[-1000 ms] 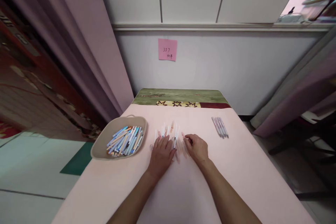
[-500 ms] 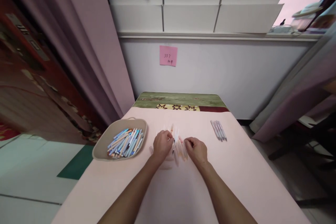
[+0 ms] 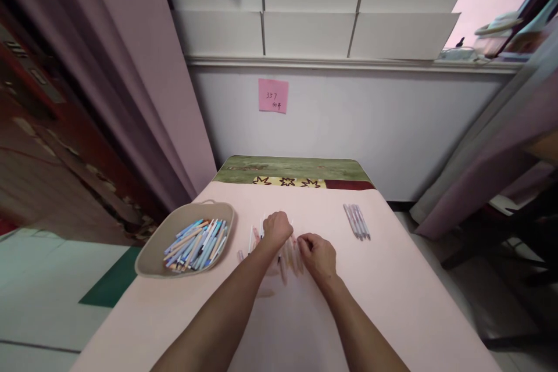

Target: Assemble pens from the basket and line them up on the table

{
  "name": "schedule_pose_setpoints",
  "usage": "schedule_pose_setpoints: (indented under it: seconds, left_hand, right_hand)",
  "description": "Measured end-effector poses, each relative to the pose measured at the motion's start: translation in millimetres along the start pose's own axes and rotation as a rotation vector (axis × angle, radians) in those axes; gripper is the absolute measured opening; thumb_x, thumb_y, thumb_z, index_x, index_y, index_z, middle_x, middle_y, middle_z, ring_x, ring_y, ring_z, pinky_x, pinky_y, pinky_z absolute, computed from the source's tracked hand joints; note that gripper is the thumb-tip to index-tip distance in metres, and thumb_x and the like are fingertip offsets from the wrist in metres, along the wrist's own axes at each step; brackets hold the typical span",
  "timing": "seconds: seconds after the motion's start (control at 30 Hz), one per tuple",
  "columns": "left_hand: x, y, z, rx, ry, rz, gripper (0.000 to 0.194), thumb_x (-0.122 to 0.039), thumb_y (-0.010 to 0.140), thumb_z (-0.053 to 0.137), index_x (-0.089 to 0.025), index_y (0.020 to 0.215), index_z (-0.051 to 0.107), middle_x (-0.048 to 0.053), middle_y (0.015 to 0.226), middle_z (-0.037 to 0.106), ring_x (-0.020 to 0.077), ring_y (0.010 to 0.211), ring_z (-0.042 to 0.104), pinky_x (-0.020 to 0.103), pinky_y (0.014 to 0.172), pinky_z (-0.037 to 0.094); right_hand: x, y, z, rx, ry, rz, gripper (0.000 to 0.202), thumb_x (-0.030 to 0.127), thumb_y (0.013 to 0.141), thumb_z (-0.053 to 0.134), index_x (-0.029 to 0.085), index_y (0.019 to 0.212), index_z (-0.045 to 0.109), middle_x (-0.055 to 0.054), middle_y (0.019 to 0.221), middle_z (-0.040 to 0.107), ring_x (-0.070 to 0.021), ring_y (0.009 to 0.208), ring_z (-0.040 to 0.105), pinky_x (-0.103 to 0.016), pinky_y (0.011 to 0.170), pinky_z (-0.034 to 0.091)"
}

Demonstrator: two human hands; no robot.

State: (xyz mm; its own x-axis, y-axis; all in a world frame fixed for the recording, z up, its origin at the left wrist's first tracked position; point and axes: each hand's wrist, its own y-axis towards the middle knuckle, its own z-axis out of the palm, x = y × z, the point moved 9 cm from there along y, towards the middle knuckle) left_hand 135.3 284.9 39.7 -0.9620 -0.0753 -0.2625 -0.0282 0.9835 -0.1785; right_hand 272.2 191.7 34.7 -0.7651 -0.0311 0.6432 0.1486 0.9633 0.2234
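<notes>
Several clear, pale-barrelled pens (image 3: 297, 261) lie spread on the pink tabletop between and below my hands. My left hand (image 3: 278, 229) is closed above the far part of these pens, with its fingertips turned down and hidden. Just right of the pens, my right hand (image 3: 319, 254) is closed, thumb and forefinger pinched at the edge of the group. Whatever is in either pinch is too small to make out. To the left of my left hand, a few slim white and pinkish pens (image 3: 250, 239) stick out from behind the wrist.
A beige basket (image 3: 150, 256) full of blue, white and tan pens (image 3: 200, 244) stands at the left edge of the table. On the right lies a neat row of several greyish-purple pens (image 3: 356, 221). A pink note (image 3: 273, 95) is stuck to the wall ahead.
My left hand has moved slightly up and across the pens, uncovering a few on its left. My right hand stays beside the group. The whole view has shifted a little.
</notes>
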Motion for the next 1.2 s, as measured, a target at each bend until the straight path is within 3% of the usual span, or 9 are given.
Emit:
schedule_pose_setpoints:
  seconds: [0.3, 0.43, 0.57, 0.67, 0.77, 0.9, 1.03, 1.13, 1.2]
  left_hand:
    - [-3, 10, -0.4, -0.028, -0.149, -0.057, 0.019, -0.010, 0.056, 0.068, -0.012, 0.074, 0.072, 0.022, 0.089, 0.073, 0.0323, 0.091, 0.068, 0.035, 0.074, 0.049]
    - [14, 3, -23.7, -0.140, -0.343, -0.053, 0.006, -0.018, 0.060, 0.066, -0.015, 0.063, 0.068, 0.014, 0.073, 0.072, 0.0266, 0.079, 0.068, 0.030, 0.066, 0.047]
    - [44, -17, -53.2, -0.291, -0.600, -0.034, 0.020, -0.033, 0.072, 0.057, -0.017, 0.067, 0.067, 0.005, 0.063, 0.068, 0.0177, 0.064, 0.064, 0.024, 0.057, 0.043]
    - [55, -40, -60.7, -0.367, -0.773, -0.004, 0.028, -0.040, 0.077, 0.052, -0.016, 0.068, 0.065, 0.002, 0.059, 0.064, 0.0143, 0.054, 0.058, 0.023, 0.051, 0.040]
    - [44, -61, -52.3, -0.365, -0.895, 0.069, 0.024, -0.037, 0.072, 0.057, -0.016, 0.066, 0.064, 0.000, 0.056, 0.061, 0.0129, 0.051, 0.055, 0.022, 0.050, 0.041]
    - [17, -81, -37.7, -0.358, -0.977, 0.147, 0.015, -0.032, 0.069, 0.062, -0.017, 0.066, 0.064, 0.000, 0.059, 0.063, 0.0134, 0.056, 0.057, 0.023, 0.054, 0.043]
    - [11, -90, -35.6, -0.329, -1.029, 0.200, 0.016, -0.032, 0.071, 0.062, -0.017, 0.069, 0.065, 0.001, 0.063, 0.064, 0.0141, 0.059, 0.059, 0.024, 0.056, 0.045]
    - [34, -96, -41.5, -0.311, -1.036, 0.235, 0.021, -0.037, 0.074, 0.063, -0.017, 0.077, 0.066, 0.002, 0.069, 0.065, 0.0147, 0.062, 0.059, 0.025, 0.059, 0.046]
    - [63, -105, -47.7, -0.387, -0.946, 0.237, 0.021, -0.038, 0.077, 0.061, -0.017, 0.080, 0.066, 0.002, 0.073, 0.065, 0.0149, 0.065, 0.058, 0.026, 0.062, 0.046]
  right_hand:
    - [9, -2, 2, 0.020, -0.024, -0.063, 0.018, 0.036, 0.086, 0.056, 0.029, 0.084, 0.072, 0.001, 0.074, 0.070, -0.0162, 0.069, 0.063, -0.025, 0.059, 0.035]
    - [8, -2, 2, 0.004, -0.010, -0.078, 0.018, 0.035, 0.086, 0.055, 0.029, 0.083, 0.072, 0.001, 0.074, 0.070, -0.0165, 0.069, 0.063, -0.025, 0.059, 0.036]
    - [5, -1, -3, -0.036, 0.059, -0.064, 0.019, 0.034, 0.085, 0.056, 0.029, 0.080, 0.073, 0.000, 0.074, 0.071, -0.0167, 0.068, 0.063, -0.025, 0.059, 0.037]
    - [5, 0, -8, -0.068, 0.196, -0.035, 0.022, 0.038, 0.084, 0.056, 0.026, 0.077, 0.073, 0.000, 0.068, 0.069, -0.0154, 0.060, 0.059, -0.024, 0.056, 0.038]
    - [10, -2, -4, -0.015, 0.458, -0.021, 0.025, 0.043, 0.082, 0.059, 0.023, 0.079, 0.073, 0.000, 0.062, 0.065, -0.0139, 0.054, 0.054, -0.024, 0.052, 0.038]
    - [21, -11, 18, 0.163, 0.820, 0.004, 0.027, 0.044, 0.077, 0.065, 0.020, 0.088, 0.072, 0.000, 0.063, 0.064, -0.0123, 0.050, 0.050, -0.022, 0.047, 0.037]
    - [22, -17, 28, 0.222, 0.927, 0.041, 0.027, 0.045, 0.076, 0.065, 0.019, 0.078, 0.067, 0.002, 0.056, 0.059, -0.0105, 0.043, 0.046, -0.021, 0.042, 0.034]
    - [12, -13, 20, 0.143, 0.906, 0.072, 0.027, 0.045, 0.078, 0.064, 0.019, 0.072, 0.061, 0.002, 0.056, 0.058, -0.0107, 0.046, 0.047, -0.021, 0.044, 0.036]
    - [1, -7, 10, 0.035, 0.888, 0.102, 0.027, 0.044, 0.080, 0.062, 0.018, 0.076, 0.061, 0.000, 0.062, 0.061, -0.0110, 0.051, 0.049, -0.021, 0.049, 0.039]
